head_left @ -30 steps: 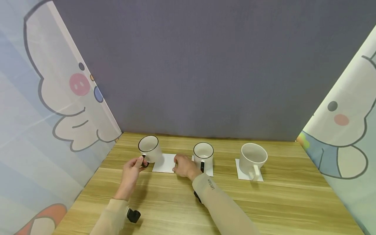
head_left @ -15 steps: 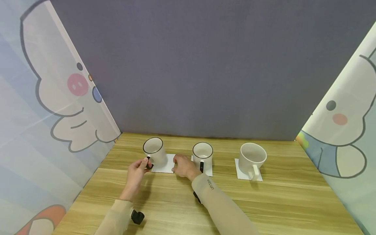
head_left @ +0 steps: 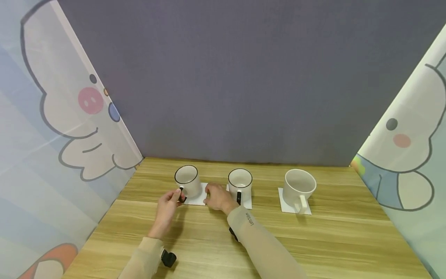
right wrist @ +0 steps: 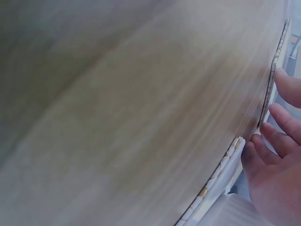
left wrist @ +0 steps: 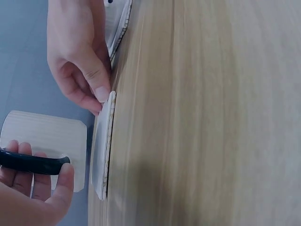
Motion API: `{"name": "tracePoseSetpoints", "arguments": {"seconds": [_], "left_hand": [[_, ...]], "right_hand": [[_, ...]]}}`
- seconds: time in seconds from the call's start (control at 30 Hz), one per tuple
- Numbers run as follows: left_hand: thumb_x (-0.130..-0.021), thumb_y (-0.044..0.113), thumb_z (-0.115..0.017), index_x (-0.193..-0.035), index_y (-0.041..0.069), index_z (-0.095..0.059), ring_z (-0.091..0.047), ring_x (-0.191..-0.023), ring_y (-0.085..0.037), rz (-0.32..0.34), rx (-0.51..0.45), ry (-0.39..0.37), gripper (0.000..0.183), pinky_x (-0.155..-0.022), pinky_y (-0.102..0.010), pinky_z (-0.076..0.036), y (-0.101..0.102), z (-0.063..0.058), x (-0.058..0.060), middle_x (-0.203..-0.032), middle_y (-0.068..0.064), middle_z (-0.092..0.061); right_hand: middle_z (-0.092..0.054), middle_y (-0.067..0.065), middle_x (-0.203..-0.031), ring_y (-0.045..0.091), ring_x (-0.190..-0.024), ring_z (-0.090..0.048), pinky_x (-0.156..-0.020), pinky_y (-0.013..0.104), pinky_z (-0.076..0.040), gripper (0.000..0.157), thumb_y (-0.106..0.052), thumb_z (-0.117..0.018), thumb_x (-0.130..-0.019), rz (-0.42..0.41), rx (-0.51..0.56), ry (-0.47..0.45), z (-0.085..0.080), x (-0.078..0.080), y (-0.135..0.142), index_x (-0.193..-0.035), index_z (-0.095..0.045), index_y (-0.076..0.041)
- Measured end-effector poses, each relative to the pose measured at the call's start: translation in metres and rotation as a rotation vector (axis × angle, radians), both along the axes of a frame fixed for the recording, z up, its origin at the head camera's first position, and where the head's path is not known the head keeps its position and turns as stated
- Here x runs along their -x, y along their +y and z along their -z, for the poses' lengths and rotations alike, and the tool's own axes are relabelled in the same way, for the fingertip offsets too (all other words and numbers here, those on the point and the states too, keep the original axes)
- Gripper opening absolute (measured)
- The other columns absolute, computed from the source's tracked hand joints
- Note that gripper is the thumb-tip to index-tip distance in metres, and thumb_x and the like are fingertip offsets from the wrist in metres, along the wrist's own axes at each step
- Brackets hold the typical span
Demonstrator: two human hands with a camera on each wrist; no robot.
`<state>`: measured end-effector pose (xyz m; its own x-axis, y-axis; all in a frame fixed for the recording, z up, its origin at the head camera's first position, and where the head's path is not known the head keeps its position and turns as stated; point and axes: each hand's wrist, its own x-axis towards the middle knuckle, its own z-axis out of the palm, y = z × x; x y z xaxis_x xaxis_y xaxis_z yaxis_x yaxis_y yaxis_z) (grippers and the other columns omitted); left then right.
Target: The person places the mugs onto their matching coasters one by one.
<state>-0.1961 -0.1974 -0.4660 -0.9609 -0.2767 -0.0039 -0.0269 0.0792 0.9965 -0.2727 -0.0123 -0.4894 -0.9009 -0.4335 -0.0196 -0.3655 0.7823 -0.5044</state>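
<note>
My left hand (head_left: 168, 209) grips the black handle (left wrist: 35, 162) of a white mug with a dark rim (head_left: 191, 188). This mug stands upright over the left part of a white square coaster (head_left: 199, 199); in the left wrist view a narrow gap shows between its base and the coaster (left wrist: 103, 146). On the coaster's right edge my right hand (head_left: 218, 197) has its thumb and fingertips, holding it at the side. Close to that hand, a second dark-rimmed mug (head_left: 245, 190) sits on its own coaster (head_left: 248, 203), handle toward me.
Farther right, a larger plain white mug (head_left: 296, 193) rests on another coaster (head_left: 287, 209). A grey panel (head_left: 223, 85) rises behind the wooden table (head_left: 341, 236). Printed cartoon curtains (head_left: 80, 135) flank both sides.
My left hand has carried the mug to the right and slightly toward me, from beside the left coaster to over it. The right hand has kept its place at the coaster's edge.
</note>
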Motion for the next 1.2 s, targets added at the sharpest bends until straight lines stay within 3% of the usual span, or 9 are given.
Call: {"name": "tracePoseSetpoints", "arguments": {"seconds": [0.37, 0.67, 1.2], "left_hand": [[-0.107, 0.016, -0.053, -0.096, -0.014, -0.062, -0.059, -0.086, -0.018, 0.012, -0.029, -0.002, 0.033, -0.082, -0.037, -0.056, 0.005, 0.006, -0.001, -0.086, -0.01, -0.062], [-0.107, 0.015, -0.053, -0.097, -0.016, -0.062, -0.058, -0.085, -0.016, 0.026, -0.017, -0.004, 0.034, -0.082, -0.038, -0.056, 0.007, 0.011, -0.001, -0.086, -0.009, -0.061], [-0.107, 0.019, -0.053, -0.096, -0.01, -0.064, -0.056, -0.089, -0.016, 0.055, 0.023, -0.042, 0.033, -0.086, -0.039, -0.055, 0.01, 0.009, 0.0, -0.088, -0.008, -0.061]], "right_hand": [[-0.065, -0.001, -0.114, 0.017, -0.107, -0.062, -0.087, 0.035, -0.053, 0.028, -0.027, -0.08, -0.088, -0.001, 0.02, 0.011, 0.001, 0.0, 0.0, -0.109, -0.065, -0.015], [-0.066, 0.002, -0.12, 0.021, -0.114, -0.062, -0.092, 0.039, -0.053, 0.03, -0.026, -0.079, -0.089, -0.003, 0.026, 0.018, 0.004, 0.0, -0.001, -0.112, -0.066, -0.013], [-0.066, 0.003, -0.123, 0.022, -0.117, -0.061, -0.095, 0.039, -0.052, 0.031, -0.026, -0.08, -0.089, 0.001, 0.036, 0.013, 0.005, 0.0, 0.0, -0.114, -0.066, -0.013]]}}
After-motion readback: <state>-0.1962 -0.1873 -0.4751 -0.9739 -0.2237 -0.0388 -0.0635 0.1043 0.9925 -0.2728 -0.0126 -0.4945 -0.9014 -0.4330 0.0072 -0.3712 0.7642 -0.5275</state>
